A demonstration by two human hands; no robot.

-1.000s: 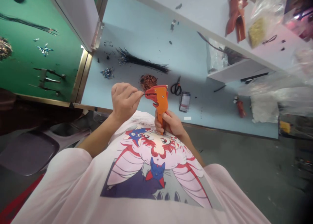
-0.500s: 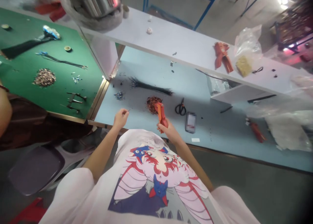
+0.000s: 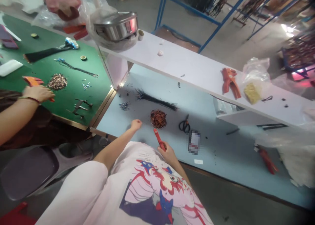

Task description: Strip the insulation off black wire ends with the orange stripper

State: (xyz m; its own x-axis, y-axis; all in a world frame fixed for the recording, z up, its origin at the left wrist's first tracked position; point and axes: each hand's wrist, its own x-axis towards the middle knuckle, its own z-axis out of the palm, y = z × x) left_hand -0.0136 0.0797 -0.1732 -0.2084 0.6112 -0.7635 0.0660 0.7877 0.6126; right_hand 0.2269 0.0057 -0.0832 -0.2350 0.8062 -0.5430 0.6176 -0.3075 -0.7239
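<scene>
My right hand is wrapped round red crimping pliers, whose head points up and left. Just beyond the head lies a heap of short copper-coloured pieces. To the left of that heap, my left hand hovers over the blue-grey table with its fingers pinched. Whatever they hold is too small to make out. Behind the heap lies a bundle of thin dark wires. A small pile of silvery, bluish pieces sits farther left. Black-handled scissors lie to the right of the heap.
A pixelated phone-like object lies near the scissors. A white shelf spans the back, bearing a steel pot and another red tool. On the green table at left, a co-worker's hand holds an orange tool. A chair stands lower left.
The view has shifted left. My left hand has come nearer the copper-coloured heap, and the pliers have drawn back off it towards me. A co-worker's hand with an orange tool has come into view.
</scene>
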